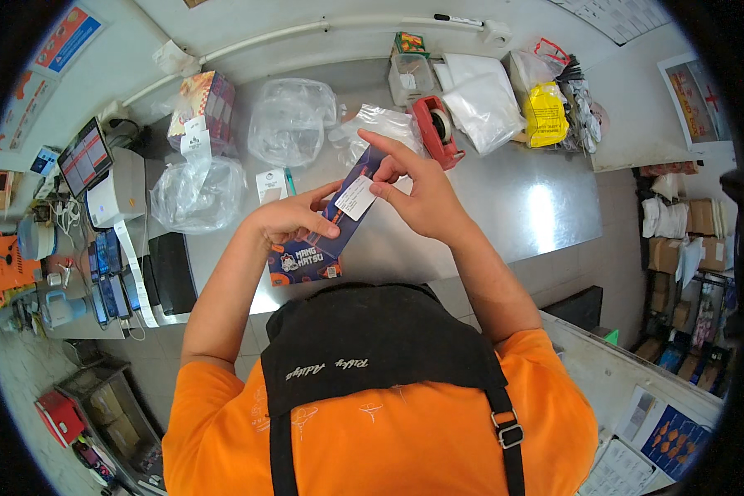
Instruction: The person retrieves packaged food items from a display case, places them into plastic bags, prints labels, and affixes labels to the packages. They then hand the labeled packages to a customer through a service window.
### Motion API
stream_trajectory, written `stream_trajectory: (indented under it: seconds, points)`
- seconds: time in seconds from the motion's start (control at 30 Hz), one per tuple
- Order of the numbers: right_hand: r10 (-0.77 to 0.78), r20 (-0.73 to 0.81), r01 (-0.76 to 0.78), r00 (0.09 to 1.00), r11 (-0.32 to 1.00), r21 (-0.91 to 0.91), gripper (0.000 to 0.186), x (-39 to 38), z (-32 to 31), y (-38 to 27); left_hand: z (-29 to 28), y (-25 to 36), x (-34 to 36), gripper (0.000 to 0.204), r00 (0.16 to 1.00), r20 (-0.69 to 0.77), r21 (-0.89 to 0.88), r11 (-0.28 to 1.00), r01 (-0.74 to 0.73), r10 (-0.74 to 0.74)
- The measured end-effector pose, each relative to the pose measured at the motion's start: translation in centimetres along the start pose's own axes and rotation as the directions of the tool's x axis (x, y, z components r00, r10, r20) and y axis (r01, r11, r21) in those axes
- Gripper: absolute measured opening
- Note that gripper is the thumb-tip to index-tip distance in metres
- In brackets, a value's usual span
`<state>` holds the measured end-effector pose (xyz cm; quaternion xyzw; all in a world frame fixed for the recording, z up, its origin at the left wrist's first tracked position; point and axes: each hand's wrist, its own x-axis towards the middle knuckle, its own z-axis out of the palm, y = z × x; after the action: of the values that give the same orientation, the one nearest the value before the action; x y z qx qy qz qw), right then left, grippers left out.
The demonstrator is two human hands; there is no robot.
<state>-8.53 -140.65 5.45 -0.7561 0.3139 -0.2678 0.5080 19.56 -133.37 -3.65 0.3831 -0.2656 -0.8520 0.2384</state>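
A long dark blue and orange cardboard box (306,263) is in front of me at the near edge of the metal counter, its far end slanting to the right. My left hand (293,219) grips the box from the left side, thumb across its top. On the upper face lies a white printed label (355,197). My right hand (417,186) has its thumb and bent fingers at the label's right edge, while the index finger stretches out past the box. Beyond the left hand lie a small white paper slip (271,186) and a teal pen (290,181).
A red tape dispenser (438,132) stands beyond my right hand, near clear plastic bags (484,99) and a yellow packet (546,114). Bagged goods (198,194) are at left, beside a patterned box (202,112). A tablet (85,157), a white printer (117,190) and several phones (109,273) occupy the left end.
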Motion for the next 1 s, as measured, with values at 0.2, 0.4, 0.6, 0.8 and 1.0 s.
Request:
stream_trajectory:
  seconds: [0.2, 0.4, 0.6, 0.8, 1.0]
  points:
    - [0.039, -0.008, -0.039, 0.999, 0.999, -0.007, 0.080, -0.4, 0.0, -0.3, 0.2, 0.1, 0.2, 0.129, 1.000, -0.002, 0.040, 0.999, 0.002, -0.002]
    - [0.050, -0.029, -0.052, 0.998, 0.997, -0.056, 0.079, -0.5, 0.1, 0.3, 0.5, 0.1, 0.4, 0.132, 1.000, -0.019, 0.079, 0.997, 0.021, -0.019]
    - [-0.024, -0.098, -0.015, 0.995, 0.927, -0.374, 0.094, -2.0, 2.2, 2.5, 1.8, 0.2, 1.4, 0.138, 0.986, -0.153, 0.205, 0.974, 0.093, -0.062]
    - [-0.041, -0.244, -0.105, 0.969, 0.824, -0.556, 0.096, -7.4, 3.7, 9.4, 4.0, -2.4, 4.7, 0.148, 0.983, -0.132, 0.471, 0.864, 0.178, -0.131]
    - [-0.057, -0.088, -0.010, 0.994, 0.785, -0.620, 0.068, -13.8, 4.5, 18.7, 4.7, -7.3, 11.9, 0.156, 0.967, -0.115, 0.992, -0.017, 0.122, 0.226]
